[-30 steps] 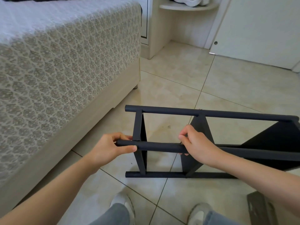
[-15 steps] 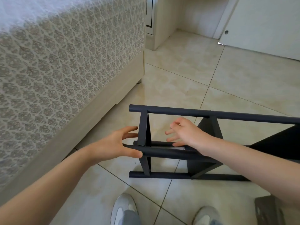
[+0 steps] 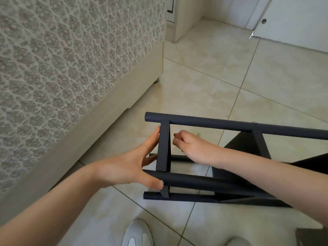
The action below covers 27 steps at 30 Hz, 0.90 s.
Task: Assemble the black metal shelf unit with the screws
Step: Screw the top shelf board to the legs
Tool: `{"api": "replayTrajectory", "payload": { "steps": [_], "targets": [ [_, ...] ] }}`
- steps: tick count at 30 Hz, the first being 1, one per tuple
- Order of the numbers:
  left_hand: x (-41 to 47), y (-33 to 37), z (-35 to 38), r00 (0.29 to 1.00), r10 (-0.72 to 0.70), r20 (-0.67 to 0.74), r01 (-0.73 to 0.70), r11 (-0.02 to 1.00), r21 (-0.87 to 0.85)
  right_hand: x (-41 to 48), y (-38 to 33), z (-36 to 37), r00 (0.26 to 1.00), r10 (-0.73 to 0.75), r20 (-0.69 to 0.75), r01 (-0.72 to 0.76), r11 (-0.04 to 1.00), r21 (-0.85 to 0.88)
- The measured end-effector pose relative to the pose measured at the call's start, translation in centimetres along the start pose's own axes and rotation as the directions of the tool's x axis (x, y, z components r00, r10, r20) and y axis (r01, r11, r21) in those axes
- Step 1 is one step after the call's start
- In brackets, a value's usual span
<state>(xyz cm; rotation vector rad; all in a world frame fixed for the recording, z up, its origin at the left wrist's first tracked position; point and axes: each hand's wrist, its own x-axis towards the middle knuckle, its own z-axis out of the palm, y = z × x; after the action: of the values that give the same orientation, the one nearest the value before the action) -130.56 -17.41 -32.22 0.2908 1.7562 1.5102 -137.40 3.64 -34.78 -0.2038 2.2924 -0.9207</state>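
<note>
Along the left side, one bed (image 3: 71, 68) with a patterned cover fills the view, its pale base running diagonally down to the floor (image 3: 204, 86). Large beige tiles lie open from the bed's foot across to one white door (image 3: 292, 23) at the top right, so the widest free room is beyond and to the right of the work. Only a narrow strip of tile separates the bed base from the near end of the shelf unit (image 3: 230, 126).

That black shelf unit lies on its side on the floor in front of the person, long tubes running left to right and off the right edge. Four tubes show, joined by two flat cross-pieces, with a dark panel further right.

Both bare forearms reach in. One left hand (image 3: 127, 167) is spread wide: fingertips touch the outer face of the end cross-piece and the thumb presses the near tube. One right hand (image 3: 193, 146) sits inside the frame just beside that cross-piece, fingers curled; it may pinch something small, but I cannot tell.

Two pale shoes (image 3: 136, 233) stand at the bottom edge. One screw (image 3: 255, 122) shows on the far tube.
</note>
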Motion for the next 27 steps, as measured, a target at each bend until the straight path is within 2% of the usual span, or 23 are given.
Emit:
{"api": "replayTrajectory", "payload": {
  "steps": [2, 4, 6, 8, 14, 18, 23, 27],
  "targets": [
    [0.1, -0.2, 0.1, 0.999, 0.030, 0.017, -0.029, 0.999, -0.013, 1.2, 0.6, 0.2, 0.999, 0.045, -0.008, -0.045, 0.998, 0.051],
    [0.1, -0.2, 0.1, 0.999, 0.036, 0.020, -0.035, 0.999, -0.038, 2.4, 0.8, 0.1, 0.990, 0.143, -0.018, -0.134, 0.957, 0.258],
    [0.1, -0.1, 0.1, 0.999, 0.047, 0.028, -0.046, 0.998, -0.047, 3.2, 0.8, 0.1, 0.978, 0.206, 0.032, -0.193, 0.840, 0.507],
    [0.1, -0.1, 0.1, 0.998, 0.056, 0.030, -0.054, 0.997, -0.055, 3.5, 0.8, 0.3, 0.973, 0.222, 0.066, -0.214, 0.753, 0.622],
    [-0.1, 0.1, 0.3, 0.997, 0.080, 0.010, -0.079, 0.995, -0.060, 4.1, 0.8, 0.4, 0.961, 0.260, 0.096, -0.243, 0.622, 0.745],
    [-0.1, 0.2, 0.6, 0.996, 0.087, 0.003, -0.087, 0.994, -0.063, 4.2, 0.7, 0.5, 0.946, 0.292, 0.142, -0.298, 0.603, 0.740],
    [-0.3, -0.1, 0.9, 0.996, 0.078, -0.035, -0.081, 0.990, -0.116, 4.0, 0.9, 0.6, 0.948, 0.243, 0.203, -0.297, 0.455, 0.840],
    [-0.3, 0.1, 1.1, 0.991, 0.101, -0.090, -0.111, 0.987, -0.114, 3.9, 1.0, 0.9, 0.959, 0.194, 0.207, -0.271, 0.418, 0.867]
  ]
}}
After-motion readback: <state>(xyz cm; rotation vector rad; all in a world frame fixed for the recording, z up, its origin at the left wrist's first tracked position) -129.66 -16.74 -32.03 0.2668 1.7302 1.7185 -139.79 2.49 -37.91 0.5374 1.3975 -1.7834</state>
